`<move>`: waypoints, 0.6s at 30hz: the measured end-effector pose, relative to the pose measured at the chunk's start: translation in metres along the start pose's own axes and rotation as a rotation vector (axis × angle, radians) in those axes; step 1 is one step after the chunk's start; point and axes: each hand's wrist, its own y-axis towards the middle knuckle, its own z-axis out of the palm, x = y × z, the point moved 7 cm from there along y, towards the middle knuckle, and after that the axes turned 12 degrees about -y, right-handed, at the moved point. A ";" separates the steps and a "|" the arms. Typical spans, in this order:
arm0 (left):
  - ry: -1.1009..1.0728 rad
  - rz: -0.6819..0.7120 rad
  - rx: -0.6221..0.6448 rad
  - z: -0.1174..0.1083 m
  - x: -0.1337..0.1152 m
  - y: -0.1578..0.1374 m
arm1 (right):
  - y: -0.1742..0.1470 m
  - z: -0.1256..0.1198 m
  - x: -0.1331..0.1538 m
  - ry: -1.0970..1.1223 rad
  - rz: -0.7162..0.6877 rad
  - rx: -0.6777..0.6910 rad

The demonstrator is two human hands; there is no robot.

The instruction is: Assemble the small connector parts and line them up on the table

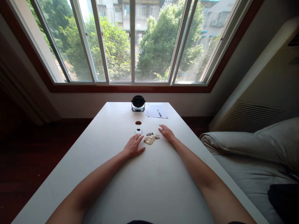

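Note:
A small cluster of tan building bricks [150, 140] lies on the white table [144, 180], with a few grey pieces [149, 134] at its far side and right. Just left of it rests my left hand [135, 145], palm down with the fingers spread and the thumb pointing toward the bricks. My right hand [166, 132] is beyond the bricks to the right, its fingers stretched out toward the left. Both hands are apart from the pieces, and nothing shows in either of them.
A small black fan [138, 103] stands at the table's far end. Right of it are paper sheets [154, 111] with a pen [159, 112]. A round hole [138, 123] and its cap [138, 131] lie nearer. A grey sofa [243, 146] borders the right side.

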 end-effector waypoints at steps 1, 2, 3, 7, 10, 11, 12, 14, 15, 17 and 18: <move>0.003 0.003 0.007 0.003 -0.001 0.003 | 0.000 0.003 0.006 0.018 -0.041 0.027; 0.006 0.006 0.012 0.007 -0.002 0.006 | -0.001 0.006 0.014 0.041 -0.090 0.043; 0.009 0.007 0.015 0.010 -0.003 0.010 | -0.004 0.008 0.024 0.073 -0.146 0.052; 0.010 0.002 0.018 0.024 -0.007 0.025 | -0.019 0.011 0.057 0.288 -0.276 0.055; -0.001 -0.019 0.024 0.030 -0.010 0.034 | -0.029 0.010 0.063 0.533 -0.215 0.047; -0.007 -0.022 0.029 0.032 -0.011 0.036 | -0.032 0.009 0.063 0.621 -0.190 0.046; -0.011 -0.020 0.036 0.033 -0.013 0.038 | -0.035 0.009 0.061 0.701 -0.164 0.039; -0.017 -0.016 0.045 0.035 -0.015 0.041 | -0.039 0.006 0.055 0.817 -0.104 -0.002; -0.019 -0.018 0.046 0.036 -0.015 0.043 | -0.041 0.005 0.050 0.853 -0.059 -0.042; -0.028 -0.029 0.044 0.037 -0.015 0.047 | -0.043 0.002 0.037 0.891 0.048 -0.139; -0.035 -0.036 0.041 0.038 -0.015 0.049 | -0.044 0.001 0.031 0.899 0.097 -0.182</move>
